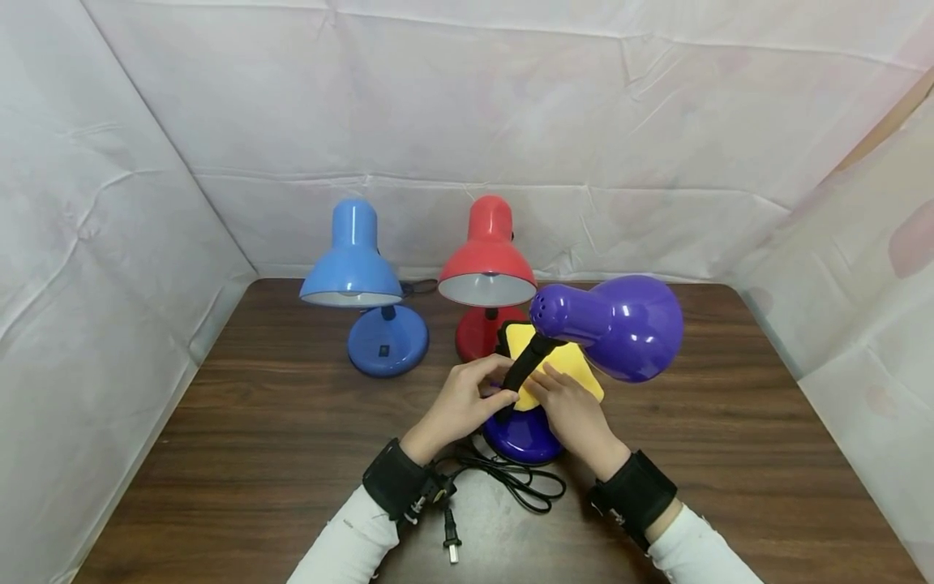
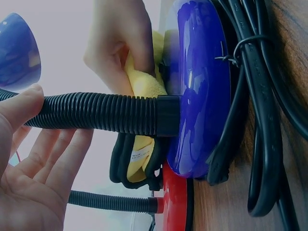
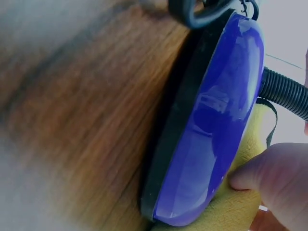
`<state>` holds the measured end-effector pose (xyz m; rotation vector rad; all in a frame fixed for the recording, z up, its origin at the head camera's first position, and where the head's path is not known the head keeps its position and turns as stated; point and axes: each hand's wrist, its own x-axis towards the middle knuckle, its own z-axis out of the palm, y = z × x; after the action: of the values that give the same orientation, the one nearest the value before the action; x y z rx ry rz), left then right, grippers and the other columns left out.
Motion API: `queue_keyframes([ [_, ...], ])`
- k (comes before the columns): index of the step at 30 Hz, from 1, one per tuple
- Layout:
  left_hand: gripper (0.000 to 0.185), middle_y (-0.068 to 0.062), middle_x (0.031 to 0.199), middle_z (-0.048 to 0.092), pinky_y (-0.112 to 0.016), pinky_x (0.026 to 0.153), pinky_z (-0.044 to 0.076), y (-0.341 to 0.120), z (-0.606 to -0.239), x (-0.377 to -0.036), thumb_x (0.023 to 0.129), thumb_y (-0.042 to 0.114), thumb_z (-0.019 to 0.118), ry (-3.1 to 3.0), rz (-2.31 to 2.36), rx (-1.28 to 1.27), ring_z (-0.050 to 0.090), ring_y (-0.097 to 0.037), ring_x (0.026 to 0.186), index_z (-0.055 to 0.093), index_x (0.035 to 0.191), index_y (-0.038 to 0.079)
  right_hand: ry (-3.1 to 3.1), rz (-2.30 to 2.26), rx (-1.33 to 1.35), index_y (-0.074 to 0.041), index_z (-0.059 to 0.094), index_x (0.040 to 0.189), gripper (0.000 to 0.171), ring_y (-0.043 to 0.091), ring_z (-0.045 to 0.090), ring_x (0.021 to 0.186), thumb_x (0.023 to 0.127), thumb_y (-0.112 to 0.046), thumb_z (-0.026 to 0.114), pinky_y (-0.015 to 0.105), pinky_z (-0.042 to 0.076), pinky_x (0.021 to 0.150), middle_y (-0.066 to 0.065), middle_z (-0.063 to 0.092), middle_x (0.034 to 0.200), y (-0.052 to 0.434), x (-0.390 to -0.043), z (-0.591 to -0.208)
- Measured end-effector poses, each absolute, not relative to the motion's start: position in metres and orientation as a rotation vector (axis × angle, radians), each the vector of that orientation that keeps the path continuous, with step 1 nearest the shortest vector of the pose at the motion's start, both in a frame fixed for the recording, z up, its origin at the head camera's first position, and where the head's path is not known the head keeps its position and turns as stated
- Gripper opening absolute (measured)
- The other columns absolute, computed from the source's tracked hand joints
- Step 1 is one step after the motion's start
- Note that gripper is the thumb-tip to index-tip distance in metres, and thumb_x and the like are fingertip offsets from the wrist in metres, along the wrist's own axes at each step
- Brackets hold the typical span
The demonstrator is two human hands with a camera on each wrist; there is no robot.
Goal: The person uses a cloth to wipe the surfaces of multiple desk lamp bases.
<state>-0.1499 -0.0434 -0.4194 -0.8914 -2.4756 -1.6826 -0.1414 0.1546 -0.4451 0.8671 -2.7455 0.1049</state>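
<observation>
A purple desk lamp stands upright in front of me, its shade turned to the right. My left hand grips the black ribbed neck, thumb on one side and fingers on the other. With my right hand I hold a yellow cloth against the far side of the lamp's base. The cloth has a black edge and a small white label, and bunches under the right fingers in the left wrist view. In the right wrist view, the right thumb presses on it.
Behind stand a light blue desk lamp and a red desk lamp, the red one's base partly covered by the cloth. A bundled black cord with a plug lies before the purple base. White sheeting surrounds the wooden table.
</observation>
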Motion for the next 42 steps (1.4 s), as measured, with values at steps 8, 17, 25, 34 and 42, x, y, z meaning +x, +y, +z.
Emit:
queue_keyframes([
  [8, 0.03, -0.002, 0.1, 0.066, -0.023, 0.068, 0.054, -0.042, -0.419, -0.149, 0.082, 0.011, 0.07, -2.5, -1.658, -0.885, 0.064, -0.011, 0.086, 0.06, 0.111, 0.013, -2.7, 0.088, 0.887, -0.006, 0.065, 0.114, 0.037, 0.03, 0.055, 0.114, 0.079, 0.007, 0.066, 0.043, 0.047, 0.091, 0.009, 0.062, 0.118, 0.157, -0.127, -0.446],
  [17, 0.031, -0.004, 0.102, 0.066, -0.025, 0.07, 0.054, -0.042, -0.42, -0.148, 0.083, 0.012, 0.069, -2.514, -1.626, -0.892, 0.064, -0.012, 0.087, 0.06, 0.112, 0.012, -2.615, 0.064, 0.943, -0.006, 0.065, 0.113, 0.043, 0.03, 0.057, 0.111, 0.073, 0.01, 0.069, 0.043, 0.05, 0.087, 0.01, 0.061, 0.12, 0.165, -0.105, -0.449],
  [25, 0.033, -0.005, 0.102, 0.066, -0.023, 0.07, 0.054, -0.043, -0.419, -0.147, 0.083, 0.013, 0.069, -2.503, -1.602, -0.9, 0.064, -0.014, 0.088, 0.06, 0.114, 0.011, -2.581, 0.048, 0.985, -0.007, 0.066, 0.112, 0.048, 0.029, 0.058, 0.11, 0.067, 0.011, 0.071, 0.042, 0.052, 0.083, 0.009, 0.063, 0.118, 0.17, -0.081, -0.445],
  [34, 0.031, -0.003, 0.102, 0.066, -0.023, 0.069, 0.055, -0.041, -0.418, -0.148, 0.082, 0.011, 0.069, -2.49, -1.655, -0.91, 0.064, -0.01, 0.086, 0.06, 0.112, 0.013, -2.57, 0.118, 1.038, -0.005, 0.065, 0.112, 0.048, 0.032, 0.059, 0.107, 0.069, 0.009, 0.05, 0.044, 0.053, 0.079, 0.012, 0.062, 0.118, 0.173, -0.059, -0.442],
  [42, 0.031, -0.002, 0.102, 0.066, -0.023, 0.069, 0.054, -0.041, -0.418, -0.147, 0.082, 0.011, 0.069, -2.492, -1.656, -0.909, 0.064, -0.01, 0.086, 0.06, 0.112, 0.013, -2.549, 0.128, 1.03, -0.006, 0.065, 0.112, 0.048, 0.03, 0.06, 0.107, 0.068, 0.009, 0.052, 0.042, 0.053, 0.08, 0.011, 0.063, 0.117, 0.173, -0.058, -0.442],
])
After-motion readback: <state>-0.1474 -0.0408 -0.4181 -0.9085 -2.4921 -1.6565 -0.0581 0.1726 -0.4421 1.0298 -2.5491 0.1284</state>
